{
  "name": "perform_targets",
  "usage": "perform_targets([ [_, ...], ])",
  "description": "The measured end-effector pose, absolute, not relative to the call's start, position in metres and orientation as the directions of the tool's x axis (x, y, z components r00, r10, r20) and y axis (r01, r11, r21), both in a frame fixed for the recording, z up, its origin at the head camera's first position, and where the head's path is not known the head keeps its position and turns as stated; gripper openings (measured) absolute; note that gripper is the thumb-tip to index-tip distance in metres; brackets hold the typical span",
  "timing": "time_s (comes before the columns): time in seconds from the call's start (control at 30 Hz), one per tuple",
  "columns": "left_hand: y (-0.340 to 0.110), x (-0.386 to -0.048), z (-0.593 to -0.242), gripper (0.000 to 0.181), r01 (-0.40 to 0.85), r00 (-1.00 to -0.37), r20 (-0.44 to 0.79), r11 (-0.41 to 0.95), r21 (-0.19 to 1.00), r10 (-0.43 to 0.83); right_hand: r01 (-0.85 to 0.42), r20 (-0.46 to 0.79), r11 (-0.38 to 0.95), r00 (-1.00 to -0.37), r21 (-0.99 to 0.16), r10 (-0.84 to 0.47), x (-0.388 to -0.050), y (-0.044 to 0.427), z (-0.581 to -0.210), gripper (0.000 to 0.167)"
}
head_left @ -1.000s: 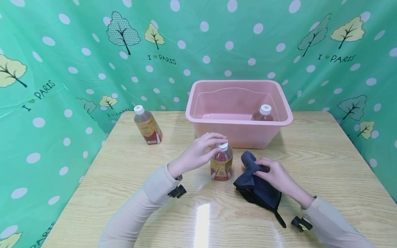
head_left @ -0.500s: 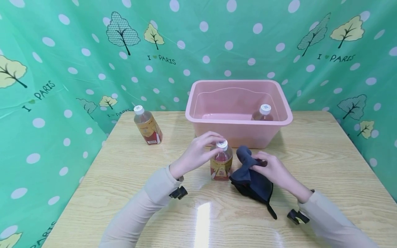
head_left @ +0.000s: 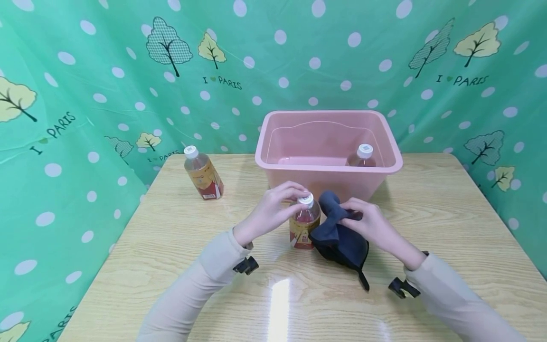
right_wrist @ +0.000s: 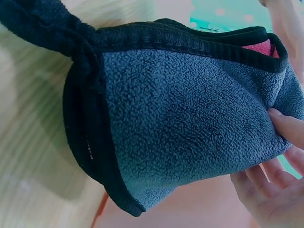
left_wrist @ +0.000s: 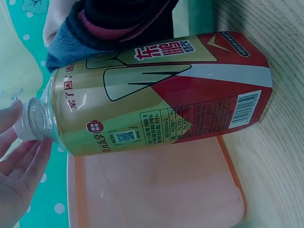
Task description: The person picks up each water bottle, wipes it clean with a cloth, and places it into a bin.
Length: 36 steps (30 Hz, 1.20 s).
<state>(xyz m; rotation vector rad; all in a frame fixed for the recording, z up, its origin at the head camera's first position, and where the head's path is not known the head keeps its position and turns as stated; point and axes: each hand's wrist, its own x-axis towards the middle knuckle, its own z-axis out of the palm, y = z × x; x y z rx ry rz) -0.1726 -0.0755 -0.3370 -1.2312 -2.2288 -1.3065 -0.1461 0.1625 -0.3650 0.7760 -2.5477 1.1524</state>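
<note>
A drink bottle with a white cap stands upright on the table. My left hand pinches its cap between thumb and fingers, and the left wrist view shows the red and gold label. Just right of the bottle, my right hand pinches a bunched blue-grey cleaning cloth with black edging and a hanging loop. The cloth's near corner overlaps the bottle's right side in the head view; red shows inside its fold in the right wrist view.
Behind the hands stands a pink plastic tub with a capped bottle in it. Another bottle stands at the table's back left. A green patterned curtain hangs behind the wooden table.
My right hand has carried the cloth leftward and slightly up, from beside the bottle to against its right side in the head view. The left hand stays at the cap.
</note>
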Motion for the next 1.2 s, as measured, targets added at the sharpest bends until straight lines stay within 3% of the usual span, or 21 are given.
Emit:
perform_targets([
  [0.43, -0.076, -0.173, -0.337, 0.021, 0.764, -0.619, 0.58, 0.234, 0.601, 0.529, -0.546, 0.395, 0.533, -0.837, -0.647, -0.378, -0.15, 0.15, -0.355, 0.019],
  [0.83, -0.077, -0.174, -0.336, 0.019, 0.788, -0.596, 0.602, 0.243, 0.565, 0.532, -0.551, 0.415, 0.535, -0.834, -0.64, -0.363, -0.151, 0.146, -0.365, 0.017],
  [1.2, -0.077, -0.174, -0.336, 0.018, 0.768, -0.615, 0.581, 0.238, 0.595, 0.533, -0.49, 0.325, 0.54, -0.868, -0.685, -0.375, -0.153, 0.147, -0.381, 0.016],
])
